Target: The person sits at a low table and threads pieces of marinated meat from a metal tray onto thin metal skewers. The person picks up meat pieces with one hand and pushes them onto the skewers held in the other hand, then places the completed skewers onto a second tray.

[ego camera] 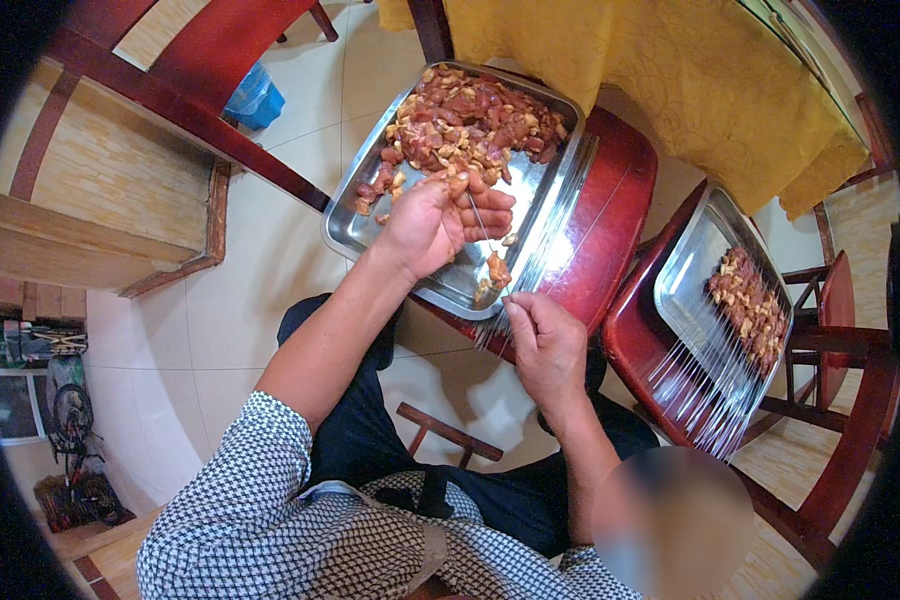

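My right hand (553,341) pinches the lower end of a thin metal skewer (481,219), which carries a piece of meat (498,270) partway along. My left hand (450,214), palm up, is at the skewer's upper end, with a small piece of meat between thumb and fingertips. Both hands are over or beside a steel tray (336,225) that holds a heap of raw cut meat (480,120) at its far end. Many bare metal skewers (562,217) lie along the tray's right side. Loose pieces lie near my left hand.
On a red chair seat (630,352) at the right rests a second steel tray (675,262) with loaded meat skewers (750,307), their bare ends jutting over its near edge. A yellow tablecloth (660,90) hangs behind. A blue bin (259,101) stands on the floor at the left.
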